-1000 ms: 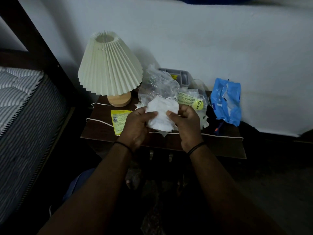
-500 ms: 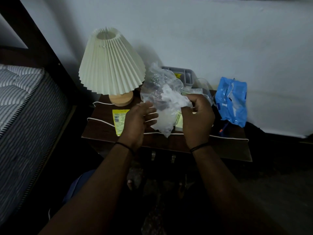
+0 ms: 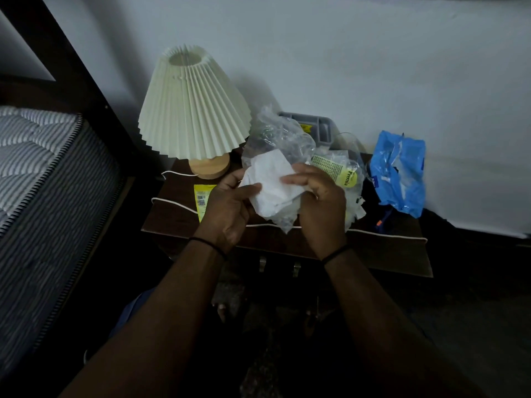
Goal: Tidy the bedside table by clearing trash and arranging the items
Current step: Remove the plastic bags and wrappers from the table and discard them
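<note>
Dimly, both hands (image 3: 275,202) clamped on crumpled white paper (image 3: 273,185), clear plastic bag (image 3: 283,139) half hidden behind, table front lost in shadow.

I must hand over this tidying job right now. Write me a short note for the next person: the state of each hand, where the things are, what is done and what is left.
Left hand and right hand: both closed on the crumpled white paper and clear plastic bag, held above the bedside table.
On the table: lamp at back left, yellow packet in front of it, grey tray at the back, printed clear wrapper behind the right hand, blue plastic bag at the right edge.
Done: one bundle of trash gathered.
Left: discard the bundle, clear the other wrappers, arrange what remains.
</note>
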The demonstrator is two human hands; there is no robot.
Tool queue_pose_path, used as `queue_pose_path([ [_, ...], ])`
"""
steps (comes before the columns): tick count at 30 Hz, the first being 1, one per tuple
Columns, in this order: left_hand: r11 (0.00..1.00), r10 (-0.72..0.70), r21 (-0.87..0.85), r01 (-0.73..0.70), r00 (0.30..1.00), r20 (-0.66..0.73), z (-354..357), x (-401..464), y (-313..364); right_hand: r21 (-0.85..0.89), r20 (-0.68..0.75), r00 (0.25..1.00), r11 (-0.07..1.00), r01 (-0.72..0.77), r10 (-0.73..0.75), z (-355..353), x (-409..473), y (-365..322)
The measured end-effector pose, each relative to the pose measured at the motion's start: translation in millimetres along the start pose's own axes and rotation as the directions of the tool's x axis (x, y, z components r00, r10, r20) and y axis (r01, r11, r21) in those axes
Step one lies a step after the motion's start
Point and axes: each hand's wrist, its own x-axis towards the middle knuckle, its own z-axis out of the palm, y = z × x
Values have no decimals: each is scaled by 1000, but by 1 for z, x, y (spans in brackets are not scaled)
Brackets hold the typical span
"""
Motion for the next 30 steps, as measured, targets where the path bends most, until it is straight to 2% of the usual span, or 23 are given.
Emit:
queue_pose_path([
  [2,999,23,32,-22,1000,-2,-2,1,-3,142,-60,982,975,-170,180,-2,5,-1],
  [4,996,41,77,-42,999,13,-1,1,-4,184,21,944,927,-327,329,-4,9,0],
  [6,990,63,122,-66,998,24,1,1,-5,132,105,919,910,-393,381,-5,9,5],
  [8,987,44,151,-48,999,26,3,0,-5,65,89,931,931,-359,353,-3,7,7],
  [12,964,-199,194,182,977,73,4,-10,-5,95,48,945,940,-326,323,-7,8,8],
  [13,952,-218,233,200,974,55,4,-10,-6,80,48,951,948,-309,306,-7,8,9],
  [15,948,-120,294,120,993,-16,4,-10,-11,-15,17,970,970,-242,242,-6,5,9],
  [18,905,152,413,-101,984,-93,6,-7,-17,-298,-87,995,954,22,-50,3,-3,5],
  [20,901,187,409,-148,981,-58,5,-6,-17,-347,-94,980,929,132,-175,8,-7,3],
  [22,945,105,309,-108,994,25,0,-7,-10,-234,-75,986,964,125,-146,6,-8,5],
  [24,973,-15,230,-7,995,97,-3,-6,-2,-109,-93,995,994,31,-41,0,-7,9],
  [25,979,-77,197,52,990,121,-2,-6,1,-97,-140,990,995,12,-25,-4,-8,10],
  [27,977,-177,149,153,971,163,5,-9,3,-156,-247,965,987,48,-86,-12,-11,9],
  [30,956,-197,257,145,962,190,17,-19,-4,-185,-279,952,980,79,-129,-16,-21,3],
])
